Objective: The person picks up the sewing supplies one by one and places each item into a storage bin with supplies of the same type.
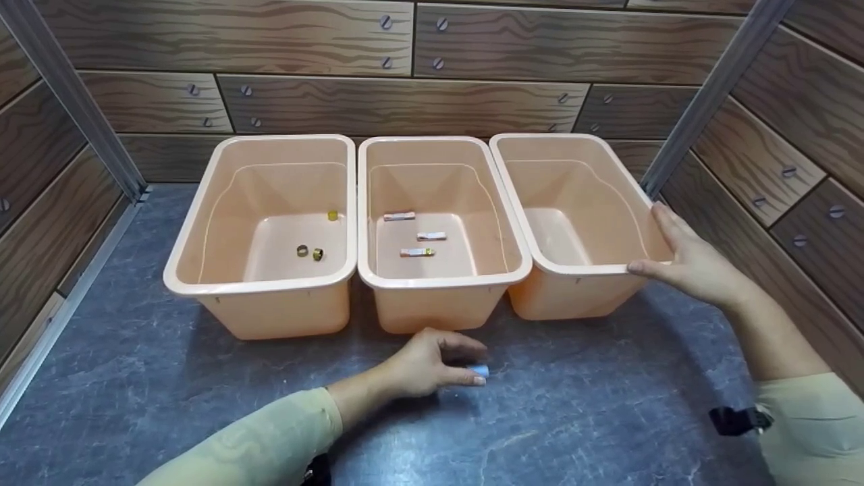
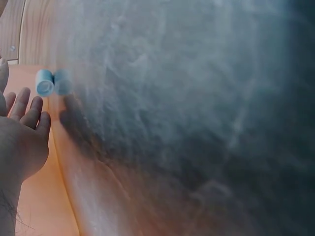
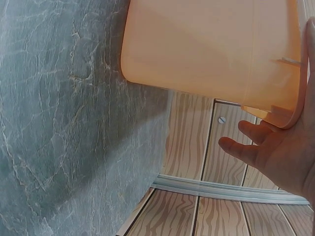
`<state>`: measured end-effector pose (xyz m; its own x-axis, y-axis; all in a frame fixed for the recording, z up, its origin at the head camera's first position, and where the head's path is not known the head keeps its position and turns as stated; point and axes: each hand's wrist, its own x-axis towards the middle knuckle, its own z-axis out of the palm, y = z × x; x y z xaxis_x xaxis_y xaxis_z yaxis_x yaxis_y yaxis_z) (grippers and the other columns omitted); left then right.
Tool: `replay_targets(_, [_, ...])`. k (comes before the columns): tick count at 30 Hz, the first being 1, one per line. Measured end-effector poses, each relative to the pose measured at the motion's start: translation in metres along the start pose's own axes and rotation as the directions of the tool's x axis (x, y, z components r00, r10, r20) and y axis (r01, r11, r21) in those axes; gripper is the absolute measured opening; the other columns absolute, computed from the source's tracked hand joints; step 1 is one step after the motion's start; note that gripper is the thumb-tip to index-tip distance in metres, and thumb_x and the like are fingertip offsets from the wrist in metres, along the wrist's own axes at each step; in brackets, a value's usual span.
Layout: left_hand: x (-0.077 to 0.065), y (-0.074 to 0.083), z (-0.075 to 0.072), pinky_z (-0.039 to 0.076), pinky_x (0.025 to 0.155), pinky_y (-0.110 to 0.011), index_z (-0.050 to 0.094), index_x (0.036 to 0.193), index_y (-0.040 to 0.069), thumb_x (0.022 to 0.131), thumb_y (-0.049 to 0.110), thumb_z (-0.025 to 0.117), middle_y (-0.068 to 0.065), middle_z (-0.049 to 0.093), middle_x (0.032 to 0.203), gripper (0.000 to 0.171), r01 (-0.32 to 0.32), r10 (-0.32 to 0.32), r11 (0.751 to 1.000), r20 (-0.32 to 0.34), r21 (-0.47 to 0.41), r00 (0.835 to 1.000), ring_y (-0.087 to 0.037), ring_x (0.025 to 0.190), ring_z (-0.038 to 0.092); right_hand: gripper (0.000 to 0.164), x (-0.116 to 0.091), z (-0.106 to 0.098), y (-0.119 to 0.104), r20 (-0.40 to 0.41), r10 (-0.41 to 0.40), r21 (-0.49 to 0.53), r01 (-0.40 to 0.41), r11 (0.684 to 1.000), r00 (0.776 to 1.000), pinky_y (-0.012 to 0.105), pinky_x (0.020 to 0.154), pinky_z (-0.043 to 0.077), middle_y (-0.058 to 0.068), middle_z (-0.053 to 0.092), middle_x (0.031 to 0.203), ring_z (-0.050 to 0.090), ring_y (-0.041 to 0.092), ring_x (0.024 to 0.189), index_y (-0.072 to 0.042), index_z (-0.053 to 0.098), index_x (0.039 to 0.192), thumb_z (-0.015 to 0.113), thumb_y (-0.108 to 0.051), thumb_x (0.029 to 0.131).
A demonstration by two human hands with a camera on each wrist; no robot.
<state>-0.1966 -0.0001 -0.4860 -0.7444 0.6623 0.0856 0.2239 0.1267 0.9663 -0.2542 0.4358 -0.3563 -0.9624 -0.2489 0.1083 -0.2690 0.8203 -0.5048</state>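
Note:
My left hand (image 1: 422, 364) is low over the table, in front of the middle bin (image 1: 445, 282). Its thumb and fingers are apart, with a small blue cylinder (image 1: 479, 370) by the thumb tip. In the left wrist view the blue cylinder (image 2: 44, 82) lies just past the fingertips, a paler blurred double beside it. At the front right corner of the right bin (image 1: 574, 290), my right hand (image 1: 695, 260) rests against the rim, thumb at the front and fingers along the side. The right wrist view has two of its fingers (image 3: 238, 150) extended outside the bin (image 3: 197, 49).
Three peach plastic bins stand in a row. The left bin (image 1: 270, 310) holds two brassy rings (image 1: 318, 254) and a small yellow piece (image 1: 333, 215). Three small labelled sticks (image 1: 431, 236) lie in the middle one. Wood-patterned walls (image 1: 324, 34) enclose the grey table (image 1: 574, 418).

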Motion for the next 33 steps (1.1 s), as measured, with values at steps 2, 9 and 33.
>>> replay_targets(2, [0.000, -0.002, 0.000, 0.054, 0.105, -0.035, 0.074, 0.129, -0.001, 0.089, 0.013, 0.089, -0.005, 0.078, 0.121, 0.045, 0.002, -0.002, 1.000, -0.002, 0.001, 1.000, -0.020, 0.117, 0.073, 0.114, 0.000, 0.000, 0.000, 0.000, 0.000, -0.001, 0.000, 1.000, 1.000, 0.073, 0.123, 0.007, 0.037, 0.002, 0.170, 0.003, 0.057, 0.156, 0.010, 0.005, 0.165, 0.082, -0.033, 0.093])
replay_targets(9, [0.001, -0.006, 0.000, 0.053, 0.106, -0.035, 0.075, 0.127, 0.000, 0.088, 0.012, 0.089, -0.008, 0.078, 0.120, 0.043, 0.007, -0.007, 1.000, -0.011, -0.005, 1.000, -0.019, 0.117, 0.072, 0.115, 0.001, 0.000, -0.001, 0.003, 0.006, -0.003, -0.006, 1.000, 1.000, 0.073, 0.122, 0.008, 0.036, 0.001, 0.171, 0.003, 0.057, 0.157, 0.008, 0.004, 0.166, 0.082, -0.034, 0.093])
replay_targets(33, [-0.001, -0.012, 0.004, 0.052, 0.104, -0.024, 0.074, 0.130, 0.002, 0.088, 0.013, 0.090, -0.005, 0.077, 0.125, 0.046, 0.023, -0.024, 0.998, 0.021, 0.050, 0.999, -0.007, 0.118, 0.069, 0.115, 0.001, 0.000, 0.000, 0.002, 0.002, -0.004, -0.002, 1.000, 1.000, 0.073, 0.122, 0.007, 0.036, 0.001, 0.171, 0.003, 0.057, 0.157, 0.008, 0.003, 0.166, 0.081, -0.034, 0.093])
